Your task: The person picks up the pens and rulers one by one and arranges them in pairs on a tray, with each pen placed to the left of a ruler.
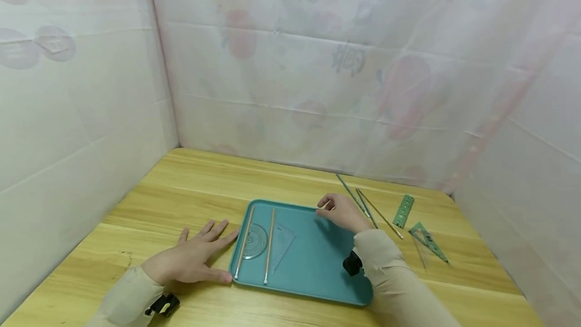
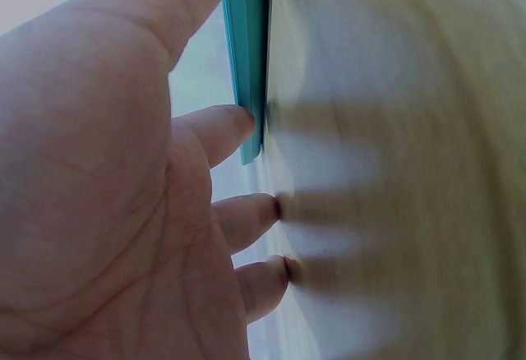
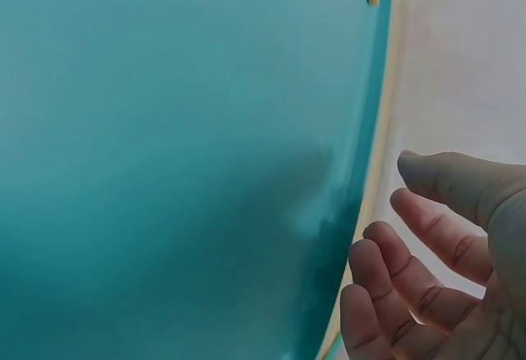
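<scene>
My left hand (image 1: pixel 192 256) is spread on the table, its thumb and index fingertip right at the left rim of a teal tray (image 1: pixel 317 266). In the left wrist view its fingertips meet the wood beside the tray edge. Over the tray's far right part hovers my right hand (image 1: pixel 342 212), fingers loosely bent and nothing between them. At the tray's left side lie two pencils, one pencil (image 1: pixel 245 238) across a clear protractor (image 1: pixel 257 240), the other pencil (image 1: pixel 270 246) along a clear set square (image 1: pixel 283 240).
Right of the tray, on the wooden table (image 1: pixel 199 180), several more pencils (image 1: pixel 386 218) lie loosely together. Beyond them are a green ruler (image 1: pixel 403 211) and a green set square (image 1: pixel 428 242), with a clear edge beside it. Printed cloth walls (image 1: pixel 281 90) enclose the table's back and sides.
</scene>
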Motion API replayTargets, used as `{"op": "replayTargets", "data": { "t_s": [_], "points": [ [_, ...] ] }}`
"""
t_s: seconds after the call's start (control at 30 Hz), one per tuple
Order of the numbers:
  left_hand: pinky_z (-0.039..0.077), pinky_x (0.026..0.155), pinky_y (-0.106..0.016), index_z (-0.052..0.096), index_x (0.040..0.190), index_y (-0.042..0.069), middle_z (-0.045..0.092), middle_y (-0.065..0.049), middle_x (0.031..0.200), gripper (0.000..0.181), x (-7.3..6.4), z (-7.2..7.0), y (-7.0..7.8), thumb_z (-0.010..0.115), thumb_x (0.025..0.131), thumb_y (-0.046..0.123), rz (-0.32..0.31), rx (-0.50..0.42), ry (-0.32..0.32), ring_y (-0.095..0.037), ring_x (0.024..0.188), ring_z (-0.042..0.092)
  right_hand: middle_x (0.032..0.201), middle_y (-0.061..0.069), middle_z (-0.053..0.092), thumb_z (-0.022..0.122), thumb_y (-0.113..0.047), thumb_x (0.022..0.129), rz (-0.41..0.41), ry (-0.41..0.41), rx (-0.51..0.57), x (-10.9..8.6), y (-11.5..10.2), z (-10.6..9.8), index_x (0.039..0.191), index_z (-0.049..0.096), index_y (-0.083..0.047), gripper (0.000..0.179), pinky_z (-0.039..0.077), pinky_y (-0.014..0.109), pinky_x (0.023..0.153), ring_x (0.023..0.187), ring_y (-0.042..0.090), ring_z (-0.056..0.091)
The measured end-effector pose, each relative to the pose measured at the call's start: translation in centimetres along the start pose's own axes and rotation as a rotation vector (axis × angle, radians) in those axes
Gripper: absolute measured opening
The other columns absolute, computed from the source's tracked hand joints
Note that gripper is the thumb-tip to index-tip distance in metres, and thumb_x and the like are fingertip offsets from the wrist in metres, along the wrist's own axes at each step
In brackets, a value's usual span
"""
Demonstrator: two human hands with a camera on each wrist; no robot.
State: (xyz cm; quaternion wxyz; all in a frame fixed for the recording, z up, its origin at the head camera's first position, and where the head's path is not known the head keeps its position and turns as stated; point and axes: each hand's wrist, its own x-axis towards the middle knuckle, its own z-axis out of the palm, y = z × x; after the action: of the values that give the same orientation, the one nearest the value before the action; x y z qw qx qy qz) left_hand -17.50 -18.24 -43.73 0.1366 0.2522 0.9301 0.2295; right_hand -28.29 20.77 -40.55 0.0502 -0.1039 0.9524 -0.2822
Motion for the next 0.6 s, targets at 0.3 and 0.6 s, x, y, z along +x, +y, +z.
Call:
{"op": "replayTargets", "data": {
  "t_s": [0.3, 0.6],
  "points": [
    [0.003, 0.108, -0.096, 0.026, 0.173, 0.025, 0.013, -0.021, 0.18, 0.104, 0.1, -0.1, -0.2, 0.071, 0.092, 0.072, 0.002, 0.01, 0.001, -0.057, 0.163, 0.012, 0.11, 0.018, 0.071, 0.071, -0.021, 0.105, -0.007, 0.027, -0.034, 0.1, 2.4, -2.7, 0.117, 0.072, -0.004, 0.021, 0.057, 0.043, 0.076, 0.092, 0.027, 0.068],
    [0.003, 0.108, -0.097, 0.026, 0.173, 0.025, 0.014, -0.022, 0.18, 0.104, 0.1, 0.0, -0.2, 0.071, 0.092, 0.071, 0.008, 0.011, -0.005, -0.057, 0.163, 0.012, 0.116, 0.024, 0.07, 0.067, -0.023, 0.107, 0.02, 0.059, -0.025, -0.7, 5.6, -4.9, 0.119, 0.07, -0.002, 0.025, 0.055, 0.04, 0.072, 0.095, 0.03, 0.066]
  ]
}}
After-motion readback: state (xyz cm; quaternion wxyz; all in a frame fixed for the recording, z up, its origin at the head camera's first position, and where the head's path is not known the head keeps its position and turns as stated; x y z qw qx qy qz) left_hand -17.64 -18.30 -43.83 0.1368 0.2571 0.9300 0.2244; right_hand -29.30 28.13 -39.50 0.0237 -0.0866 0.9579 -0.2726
